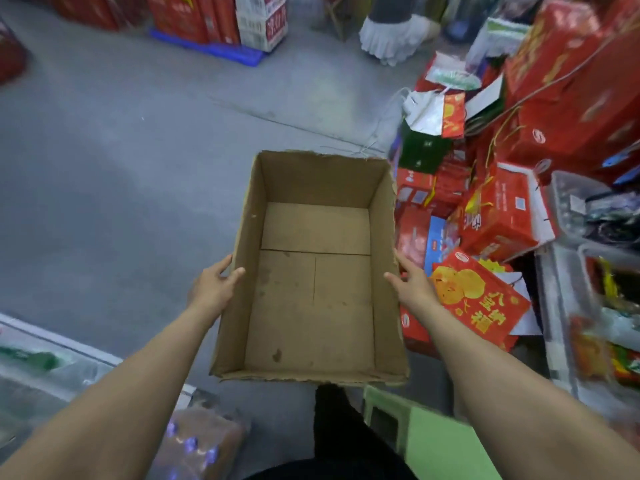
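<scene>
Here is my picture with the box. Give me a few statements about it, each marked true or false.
1. The cardboard box is empty. True.
2. Only the left hand holds the box. False: the left hand and the right hand each grip a side wall.
3. Red gift boxes are piled to the right of the box. True.
4. The floor is green. False: it is grey.
</scene>
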A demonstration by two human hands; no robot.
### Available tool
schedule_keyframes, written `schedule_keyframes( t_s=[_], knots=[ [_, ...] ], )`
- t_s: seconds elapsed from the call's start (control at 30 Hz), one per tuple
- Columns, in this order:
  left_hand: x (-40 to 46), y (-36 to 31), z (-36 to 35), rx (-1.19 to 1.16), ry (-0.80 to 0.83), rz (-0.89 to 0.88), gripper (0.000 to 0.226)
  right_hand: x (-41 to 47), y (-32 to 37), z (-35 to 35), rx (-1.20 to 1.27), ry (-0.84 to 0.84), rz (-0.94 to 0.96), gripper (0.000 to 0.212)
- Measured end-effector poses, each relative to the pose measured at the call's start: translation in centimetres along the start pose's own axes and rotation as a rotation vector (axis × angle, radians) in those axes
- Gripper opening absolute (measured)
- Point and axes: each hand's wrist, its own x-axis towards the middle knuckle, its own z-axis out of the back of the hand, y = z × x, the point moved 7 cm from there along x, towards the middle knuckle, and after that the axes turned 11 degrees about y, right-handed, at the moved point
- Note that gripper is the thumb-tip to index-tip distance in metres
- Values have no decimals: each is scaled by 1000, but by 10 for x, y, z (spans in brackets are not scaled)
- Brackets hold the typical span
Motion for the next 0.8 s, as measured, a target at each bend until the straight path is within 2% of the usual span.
schedule_keyframes(
  t_s=[0.17,0.33,0.53,0.8],
  knots=[
    [98,-43,27,-104,2,28,78,108,66,35,6,82,61,60],
    [144,-131,58,-84,-41,16,59,200,141,75,-166,48,40,58],
    [254,-182,125,-103,-80,-13,61,318,242,64,-195,85,104,58],
    [434,-267,249,-20,-70,-43,58,474,377,34,-84,63,60,58]
  ],
)
